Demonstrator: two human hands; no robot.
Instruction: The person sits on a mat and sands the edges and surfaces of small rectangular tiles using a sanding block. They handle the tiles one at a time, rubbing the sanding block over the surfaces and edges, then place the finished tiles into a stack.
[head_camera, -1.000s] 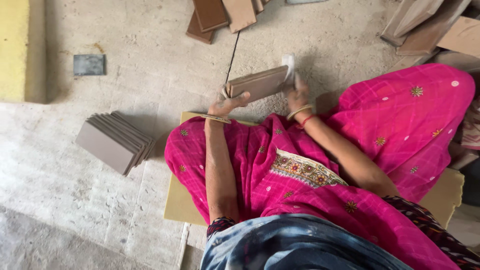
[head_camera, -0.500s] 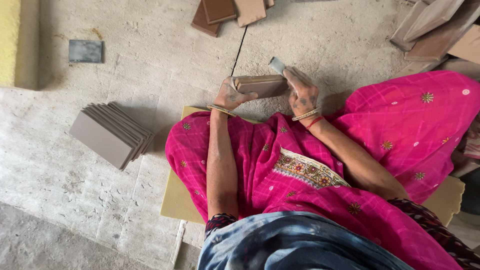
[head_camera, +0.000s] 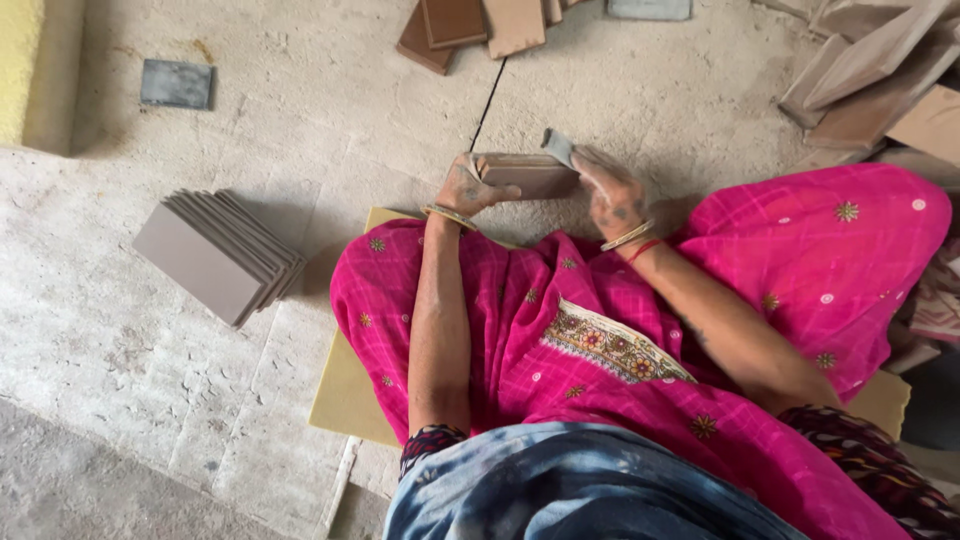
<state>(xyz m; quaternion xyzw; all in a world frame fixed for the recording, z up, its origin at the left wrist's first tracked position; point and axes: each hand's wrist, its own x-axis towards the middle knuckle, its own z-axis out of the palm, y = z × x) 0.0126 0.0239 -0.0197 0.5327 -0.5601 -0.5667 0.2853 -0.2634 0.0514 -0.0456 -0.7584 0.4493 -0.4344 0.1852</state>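
Observation:
My left hand (head_camera: 466, 186) grips the left end of a brown clay tile (head_camera: 528, 174) held on edge above my knees. At the tile's right end my right hand (head_camera: 610, 190) holds a small grey pad (head_camera: 558, 147) against its upper corner. Both wrists wear bangles. Bright pink cloth (head_camera: 600, 320) covers my lap, and I sit on a yellow mat (head_camera: 345, 385).
A fanned stack of grey-brown tiles (head_camera: 215, 255) leans on the concrete floor to my left. More brown tiles (head_camera: 470, 25) lie ahead and a heap of tiles (head_camera: 870, 70) at upper right. A dark square tile (head_camera: 177, 84) sits near a yellow block (head_camera: 20, 60).
The tile has turned from tilted to level on edge. My right hand slid along its right end, the grey pad moving with it. The view shifted slightly.

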